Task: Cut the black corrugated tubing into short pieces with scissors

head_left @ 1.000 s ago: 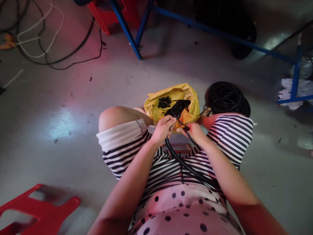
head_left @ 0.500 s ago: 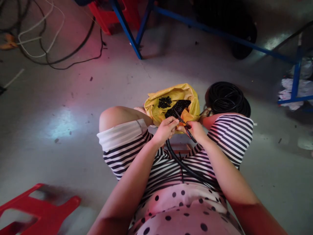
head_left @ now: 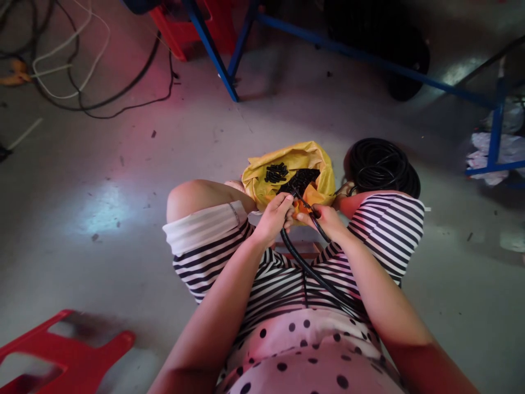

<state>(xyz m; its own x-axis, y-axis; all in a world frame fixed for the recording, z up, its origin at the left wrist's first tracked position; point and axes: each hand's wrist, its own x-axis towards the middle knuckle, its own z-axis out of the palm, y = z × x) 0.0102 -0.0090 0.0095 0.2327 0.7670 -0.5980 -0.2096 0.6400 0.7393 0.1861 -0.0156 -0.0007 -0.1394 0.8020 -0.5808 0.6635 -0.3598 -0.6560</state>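
My left hand (head_left: 275,218) is closed around a black corrugated tube (head_left: 305,265), whose end pokes up by the thumb. From there the tube curves down across my lap to the right. My right hand (head_left: 328,221) grips a pair of scissors (head_left: 318,223) with dark handles. Their blades reach up and left, close beside the tube's end. Just beyond both hands sits a yellow bag (head_left: 256,172), its mouth spread wide. Short black tube pieces (head_left: 276,173) lie inside it, in a small group and a larger heap.
A coil of black tubing (head_left: 383,167) lies by my right knee. Blue metal table legs (head_left: 213,49) cross the far side. A red stool (head_left: 74,350) stands at lower left, another red stool (head_left: 176,27) farther off. Loose cables (head_left: 123,93) lie on the floor at upper left.
The tube's end now shows above my left thumb, and my left hand has shifted slightly left and down. The hands are a little farther apart. The scissors stay in my right hand.
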